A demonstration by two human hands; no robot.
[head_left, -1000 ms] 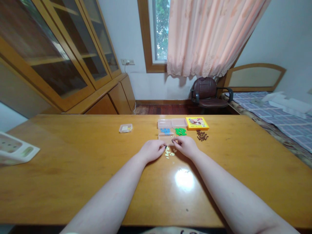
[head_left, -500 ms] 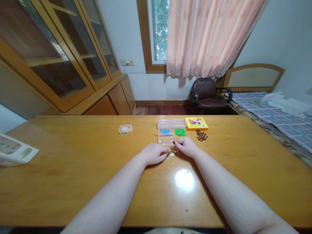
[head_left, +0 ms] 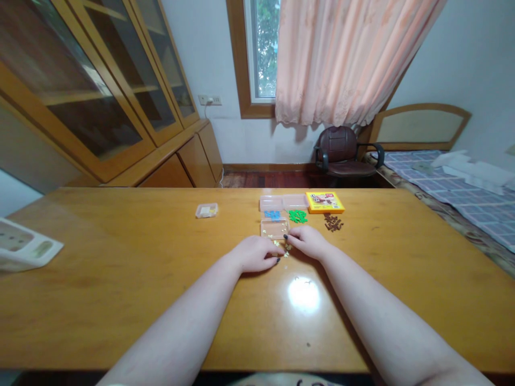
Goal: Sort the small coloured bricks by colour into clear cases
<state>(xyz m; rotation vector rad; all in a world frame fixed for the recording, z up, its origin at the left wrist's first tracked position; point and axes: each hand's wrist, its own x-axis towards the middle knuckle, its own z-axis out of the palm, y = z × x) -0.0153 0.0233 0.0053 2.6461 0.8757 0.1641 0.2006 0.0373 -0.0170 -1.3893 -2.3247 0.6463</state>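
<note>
Small pale-yellow pieces (head_left: pixel 287 251) lie loose on the table between my hands. My left hand (head_left: pixel 255 254) rests beside them, index finger and thumb apart, fingertips at the pieces. Just beyond is a shallow clear plastic box (head_left: pixel 274 229) with several more pale pieces in it. My right hand (head_left: pixel 309 241) is at the box's near right corner, its fingers curled in toward the thumb. Whatever is in those fingers is too small to make out. Both thumbs have dark nails.
Behind the box lie piles of blue pieces (head_left: pixel 272 215) and green pieces (head_left: pixel 298 216), with brown pieces (head_left: pixel 333 223) farther right. Clear trays (head_left: pixel 284 202) and a yellow box (head_left: pixel 325 202) line the far edge. A small clear case (head_left: pixel 206 210) and white holder (head_left: pixel 30 246) stand left.
The pale pieces between my hands have shifted and lie differently. My left fingertips have moved slightly right, and my right hand stays by the box corner.
</note>
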